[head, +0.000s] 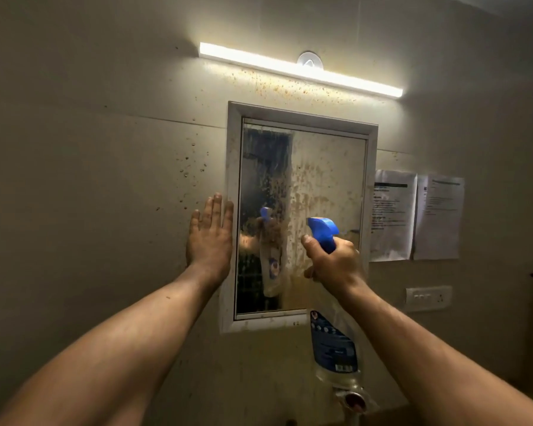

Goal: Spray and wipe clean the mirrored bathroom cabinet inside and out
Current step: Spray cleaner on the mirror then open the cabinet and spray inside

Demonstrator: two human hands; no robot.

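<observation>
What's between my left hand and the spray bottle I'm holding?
In the head view, the cabinet's white frame edge and a stretch of spattered mirror lie between the left hand and the spray bottle.

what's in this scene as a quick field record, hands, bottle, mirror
left hand: flat against the wall at the cabinet frame left edge
right hand: grips the spray bottle by its neck, nozzle toward the mirror
mirror: door shut, brown spatter and streaks
wall: brown specks below the light bar
right of frame: two papers, switch plate lower
</observation>
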